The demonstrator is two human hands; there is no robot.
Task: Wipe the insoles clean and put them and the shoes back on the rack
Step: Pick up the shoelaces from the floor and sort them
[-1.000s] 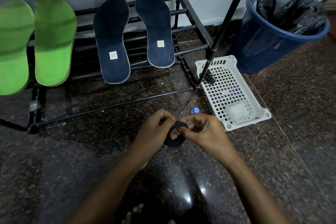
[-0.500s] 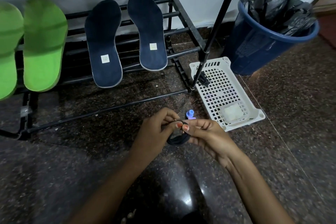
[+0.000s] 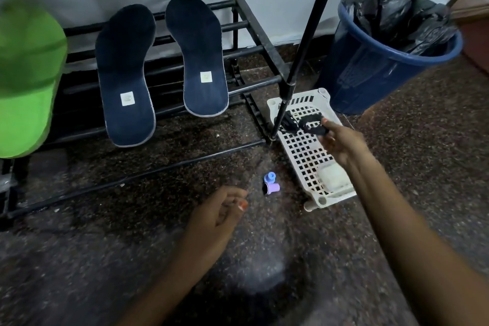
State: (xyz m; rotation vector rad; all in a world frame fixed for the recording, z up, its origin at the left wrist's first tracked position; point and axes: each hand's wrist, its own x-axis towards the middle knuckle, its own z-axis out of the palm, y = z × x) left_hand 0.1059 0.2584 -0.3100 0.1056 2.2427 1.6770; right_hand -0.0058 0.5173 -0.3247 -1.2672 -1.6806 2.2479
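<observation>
- While my right hand (image 3: 341,144) reaches out over the white basket (image 3: 304,151), its fingers pinch a small black cloth thing (image 3: 313,124). I cannot tell just what it is.
- My left hand (image 3: 219,217) hangs low over the floor (image 3: 132,259). Its fingers curl in loosely and I see nothing in them. My two hands are well apart.
- Two dark blue insoles (image 3: 124,74) lean side by side on the bars of the black rack (image 3: 246,26). They look clean to me, but the light is dim.
- A green insole (image 3: 26,82) leans on the rack too, far to the left. It is blurry and partly cut off by the edge.
- I see no shoes anywhere in this view.
- Two little plastic caps (image 3: 271,184), one blue and one purple, lie on the floor just beside the basket.
- A blue bin (image 3: 383,66) with a black bag stands behind the basket.
- I think the step now is to put the black thing down in the basket.
- To do it well, I should lower my right hand until the black thing is inside the basket walls, and only then let go.
- I should steer clear of the rack pole (image 3: 299,61) that stands at the basket's far corner, so I do not bump it.
- Another dark thing (image 3: 287,122) already lies by that pole. I should set mine beside it, not toss it.
</observation>
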